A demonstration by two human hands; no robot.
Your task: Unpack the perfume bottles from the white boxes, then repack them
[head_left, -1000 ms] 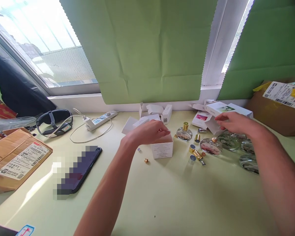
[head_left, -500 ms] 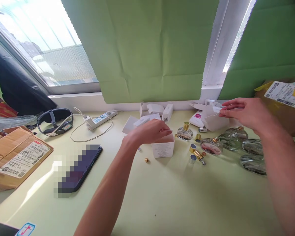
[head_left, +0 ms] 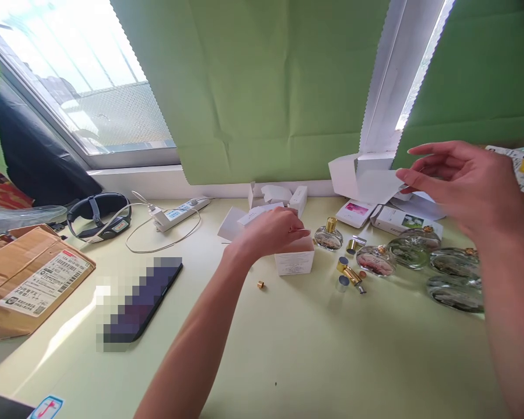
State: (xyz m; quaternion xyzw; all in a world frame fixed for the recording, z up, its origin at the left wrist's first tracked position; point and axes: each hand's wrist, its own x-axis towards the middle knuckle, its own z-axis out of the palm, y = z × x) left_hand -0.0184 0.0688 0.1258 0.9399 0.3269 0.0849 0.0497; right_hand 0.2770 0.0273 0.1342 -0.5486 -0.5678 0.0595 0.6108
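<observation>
My left hand (head_left: pixel 277 230) is closed over the top edge of a small white cardboard box (head_left: pixel 294 263), its fingertips partly hidden. Between thumb and fingers, my right hand (head_left: pixel 458 180) pinches a folded white cardboard piece (head_left: pixel 367 181), raised above the back of the table. Beneath it lie a white carton with a pink picture (head_left: pixel 356 213) and a carton with a green picture (head_left: pixel 406 221). A perfume bottle with a gold top (head_left: pixel 329 234) stands right of the box. Several flat glass perfume bottles (head_left: pixel 375 261) lie nearer my right forearm.
Gold and silver caps (head_left: pixel 342 283) and a gold sprayer part (head_left: pixel 353 278) lie before the bottles. A small gold ring (head_left: pixel 261 285) is left of the box. A phone (head_left: pixel 144 302), power strip (head_left: pixel 181 210), headset (head_left: pixel 98 215) and brown parcel (head_left: pixel 35 279) occupy the left side.
My right hand has risen, lifting the white cardboard piece up and left and uncovering the cartons below. My left hand and the white box have shifted slightly right.
</observation>
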